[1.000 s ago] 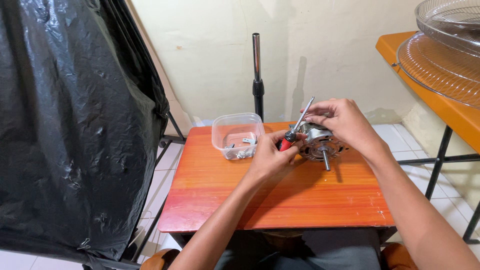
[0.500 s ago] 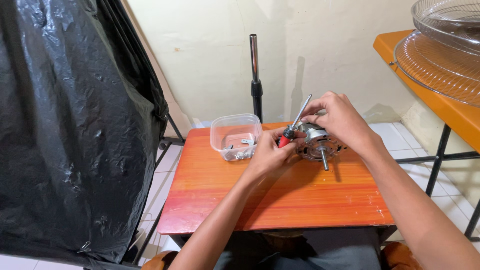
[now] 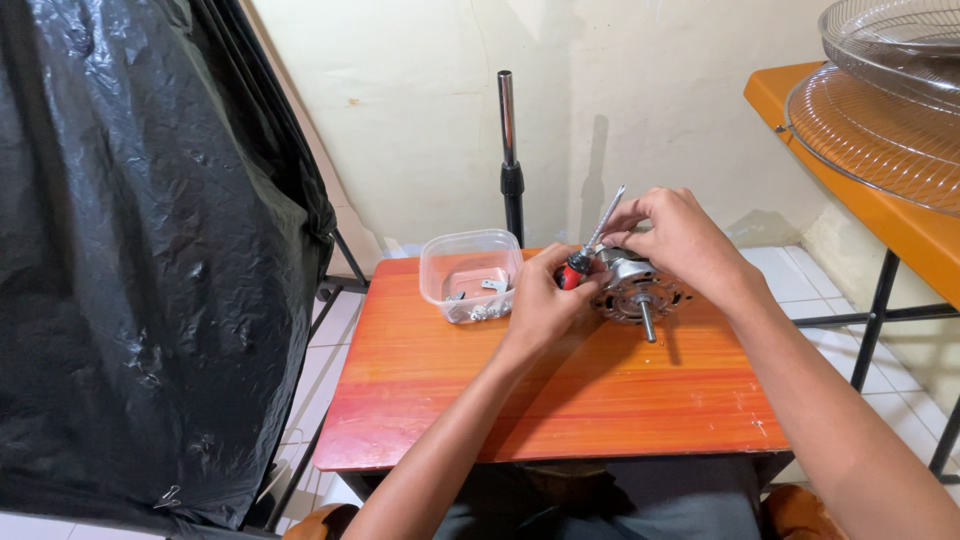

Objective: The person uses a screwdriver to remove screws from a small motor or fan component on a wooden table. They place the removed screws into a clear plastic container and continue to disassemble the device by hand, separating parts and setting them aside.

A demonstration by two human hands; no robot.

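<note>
Near edge: the person's two bare forearms rose from the bottom of the view over a small orange wooden table.
Left hand: the left hand was curled shut around the red handle of a screwdriver with a slim metal shaft; the shaft slanted up and to the right, its tip showing just beside the right hand's fingers.
Motor: a round grey metal motor with a protruding steel spindle rested on the table toward its far right, touching both hands, the spindle pointing toward the viewer.
Right hand: the right hand lay over the far side of the motor, fingers bent and pressed onto its casing; what the fingertips pinched could not be told.
Container: a clear square plastic tub stood on the far left part of the table, near the left hand, with small metal parts at its bottom.
Left side: a large crinkled black plastic sheet hung beside the table.
Behind table: an upright black and chrome pole stood against the pale wall.
Far right: round wire fan guards lay on a second orange table.
</note>
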